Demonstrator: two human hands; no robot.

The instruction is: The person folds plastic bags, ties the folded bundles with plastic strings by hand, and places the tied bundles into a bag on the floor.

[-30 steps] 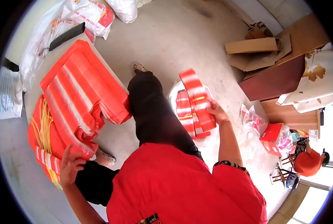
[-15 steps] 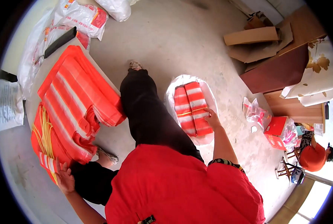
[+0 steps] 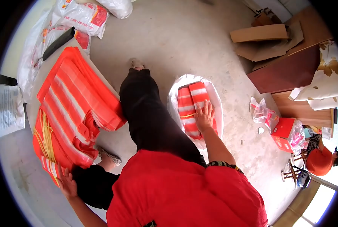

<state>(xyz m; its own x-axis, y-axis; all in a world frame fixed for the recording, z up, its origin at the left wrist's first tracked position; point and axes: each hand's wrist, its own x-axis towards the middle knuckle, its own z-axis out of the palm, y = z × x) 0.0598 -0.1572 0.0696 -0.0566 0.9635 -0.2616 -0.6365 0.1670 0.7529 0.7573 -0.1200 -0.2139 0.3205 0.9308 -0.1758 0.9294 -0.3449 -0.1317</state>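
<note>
My right hand (image 3: 205,116) lies with fingers stretched out on the right one of two folded red-and-white striped bundles (image 3: 185,99). These sit side by side in a white sack (image 3: 217,97) with its mouth open; a yellow band crosses them. At the far left, my left hand (image 3: 67,184) has its fingers extended against a small striped bundle (image 3: 49,166). Beside that bundle hang thin yellow ties (image 3: 44,132). A larger pile of red-and-white striped sheeting (image 3: 68,94) spreads over the bench near my left leg.
A dark bar (image 3: 59,43) lies at the bench's far end, by white printed sacks (image 3: 78,17). Cardboard (image 3: 259,34) rests against brown furniture (image 3: 286,73) at the upper right. Red boxes (image 3: 283,127) and plastic bags stand below it. Another person (image 3: 319,160) sits at the far right.
My right hand has gone from gripping the edge of the right bundle to lying flat across it. The left hand has barely shifted.
</note>
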